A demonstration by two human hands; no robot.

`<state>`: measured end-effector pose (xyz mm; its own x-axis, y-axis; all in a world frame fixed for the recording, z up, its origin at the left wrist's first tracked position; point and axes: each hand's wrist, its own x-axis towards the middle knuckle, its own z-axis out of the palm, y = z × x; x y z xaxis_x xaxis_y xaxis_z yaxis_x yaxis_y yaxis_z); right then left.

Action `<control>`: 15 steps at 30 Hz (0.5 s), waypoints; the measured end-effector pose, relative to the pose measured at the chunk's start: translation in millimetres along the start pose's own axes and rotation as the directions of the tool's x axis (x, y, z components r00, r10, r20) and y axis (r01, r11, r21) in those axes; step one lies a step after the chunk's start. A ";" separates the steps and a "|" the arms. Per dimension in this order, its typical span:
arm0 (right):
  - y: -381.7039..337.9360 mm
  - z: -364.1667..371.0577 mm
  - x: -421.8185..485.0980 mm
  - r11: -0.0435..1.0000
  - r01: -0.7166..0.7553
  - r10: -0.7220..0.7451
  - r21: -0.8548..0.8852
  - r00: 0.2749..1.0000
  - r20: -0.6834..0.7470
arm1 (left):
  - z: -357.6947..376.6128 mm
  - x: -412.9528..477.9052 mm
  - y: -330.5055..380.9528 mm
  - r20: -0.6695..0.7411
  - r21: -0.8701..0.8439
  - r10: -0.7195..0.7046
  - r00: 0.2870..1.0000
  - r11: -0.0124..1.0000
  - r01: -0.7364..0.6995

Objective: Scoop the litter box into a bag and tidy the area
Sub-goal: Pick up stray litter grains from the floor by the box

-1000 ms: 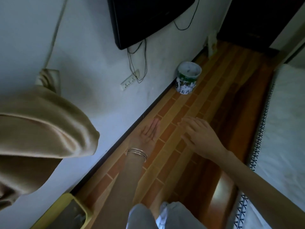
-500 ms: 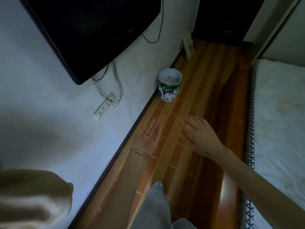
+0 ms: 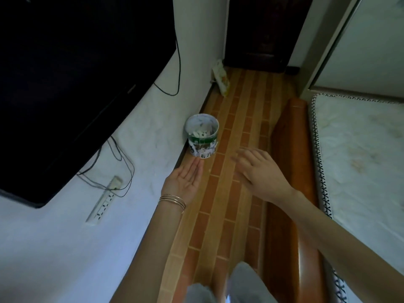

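Observation:
A round green-and-white tub (image 3: 202,136) stands on the brick-patterned floor against the wall, with pale scraps inside. My left hand (image 3: 185,181), bangles on the wrist, is held out palm up and flat, its fingertips just short of the tub's base. My right hand (image 3: 260,171) hovers palm down to the right of the tub, fingers spread and empty. No litter box, scoop or bag is in view.
A black wall-mounted TV (image 3: 72,79) with hanging cables and a power strip (image 3: 104,199) fill the left wall. A mattress (image 3: 360,158) on a wooden bed frame (image 3: 290,136) borders the narrow floor strip on the right. A small packet (image 3: 222,80) leans near a dark doorway (image 3: 262,31).
The view has moved forward along the wall: the beige cloth and yellow box at the left have dropped out of view, and the tub is now closer to both hands.

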<state>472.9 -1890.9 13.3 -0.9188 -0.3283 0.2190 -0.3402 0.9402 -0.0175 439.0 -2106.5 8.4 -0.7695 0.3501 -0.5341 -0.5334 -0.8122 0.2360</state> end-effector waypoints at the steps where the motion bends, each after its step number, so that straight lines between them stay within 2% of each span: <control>1: 8.8 2.4 7.3 1.000 -0.007 0.007 0.010 1.000 -0.005 | 4.1 11.4 1.8 -0.006 -0.003 0.002 1.000 1.000 -0.002; 11: 127.6 28.5 74.8 1.000 -0.001 0.001 0.004 0.998 0.059 | 73.8 126.7 -14.8 -0.012 -0.111 -0.042 0.999 0.993 0.041; 15: 184.5 27.5 111.6 1.000 0.028 -0.027 -0.012 0.997 0.077 | 114.1 175.3 -20.8 -0.066 -0.108 -0.038 0.997 0.994 0.030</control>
<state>302.1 -1756.6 7.7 -0.9222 -0.3593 0.1432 -0.3630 0.9318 0.0004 275.2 -1974.9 2.4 -0.7241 0.3491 -0.5947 -0.5156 -0.8468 0.1306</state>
